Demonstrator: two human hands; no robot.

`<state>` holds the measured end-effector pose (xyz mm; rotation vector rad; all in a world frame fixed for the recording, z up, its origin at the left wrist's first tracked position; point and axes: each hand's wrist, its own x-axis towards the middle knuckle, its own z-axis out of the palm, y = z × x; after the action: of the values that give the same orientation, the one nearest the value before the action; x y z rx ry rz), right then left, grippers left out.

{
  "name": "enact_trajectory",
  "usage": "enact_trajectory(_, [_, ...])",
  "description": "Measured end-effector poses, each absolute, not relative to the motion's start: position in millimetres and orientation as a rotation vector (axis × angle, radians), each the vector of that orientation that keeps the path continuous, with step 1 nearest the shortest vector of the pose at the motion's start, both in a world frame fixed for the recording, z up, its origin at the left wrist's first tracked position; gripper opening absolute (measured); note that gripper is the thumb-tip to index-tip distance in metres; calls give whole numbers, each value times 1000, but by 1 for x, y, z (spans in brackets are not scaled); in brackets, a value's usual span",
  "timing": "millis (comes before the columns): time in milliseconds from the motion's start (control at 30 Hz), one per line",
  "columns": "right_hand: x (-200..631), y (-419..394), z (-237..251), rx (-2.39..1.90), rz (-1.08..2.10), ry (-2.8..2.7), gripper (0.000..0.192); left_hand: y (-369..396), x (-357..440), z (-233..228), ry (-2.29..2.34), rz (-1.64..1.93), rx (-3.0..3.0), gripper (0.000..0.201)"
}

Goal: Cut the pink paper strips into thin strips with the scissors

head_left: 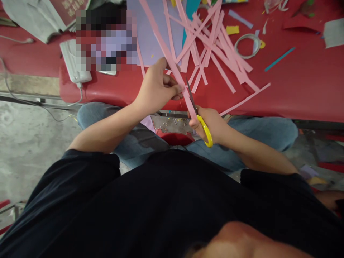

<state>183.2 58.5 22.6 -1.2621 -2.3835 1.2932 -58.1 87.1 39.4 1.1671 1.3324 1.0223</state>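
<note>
Left grip (156, 87): pinched on pink strip (177, 75). Right grip (213, 122), at four o'clock: clasped round yellow scissors (206, 132). Seemingly cutting; next needs steady tension.

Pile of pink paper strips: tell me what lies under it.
Under the pink paper strips, the red tabletop shows through gaps, with parts of a lavender sheet and a teal sheet toward the left. Anything fully covered by overlapping strips can't be seen.

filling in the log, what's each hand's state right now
Left hand: closed, pinching a pink strip.
Right hand: closed, holding yellow-handled scissors.
</note>
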Motion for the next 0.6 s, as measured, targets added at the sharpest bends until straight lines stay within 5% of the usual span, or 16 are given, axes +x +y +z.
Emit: enact_trajectory(600, [177,58,31,-1341,1358,-2356,69,80,-58,33,1266,970,1199,40])
